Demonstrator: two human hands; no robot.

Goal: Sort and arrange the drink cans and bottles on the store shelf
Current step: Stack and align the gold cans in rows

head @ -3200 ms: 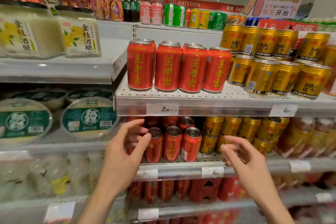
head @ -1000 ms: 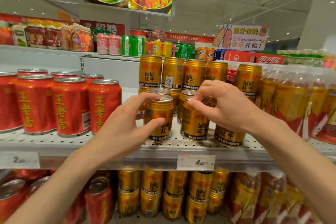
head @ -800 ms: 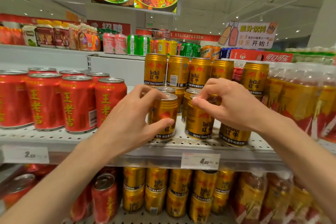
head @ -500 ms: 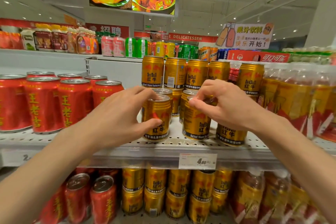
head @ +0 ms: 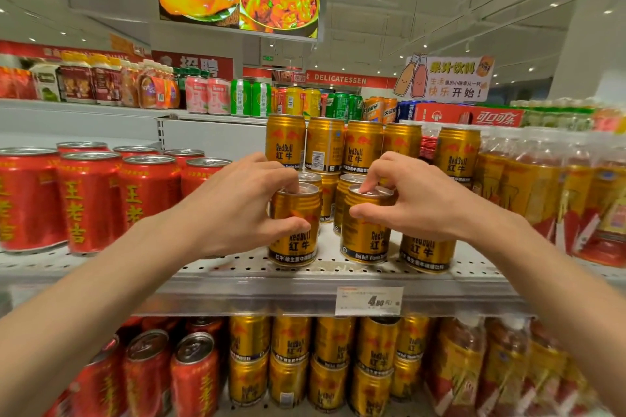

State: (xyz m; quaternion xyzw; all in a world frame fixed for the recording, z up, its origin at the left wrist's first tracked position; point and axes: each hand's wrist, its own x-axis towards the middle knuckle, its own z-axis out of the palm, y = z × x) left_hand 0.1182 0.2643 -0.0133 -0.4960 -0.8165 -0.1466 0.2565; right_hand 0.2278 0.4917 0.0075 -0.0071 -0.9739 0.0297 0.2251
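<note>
At the shelf [head: 237,272] front, one gold can [head: 294,237] is gripped by the left hand [head: 237,203], thumb across its label, fingers over its rim. The neighbouring can [head: 365,230] is pinched by the right hand [head: 416,196]. Behind, stacked cans [head: 362,145] are seen.

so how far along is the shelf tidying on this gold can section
Done: the red cans stand in neat rows with labels forward. In hand: the left hand grips one front gold can and the right hand pinches the top of the next gold can. Left: a stacked gold can shows its barcode side.
</note>
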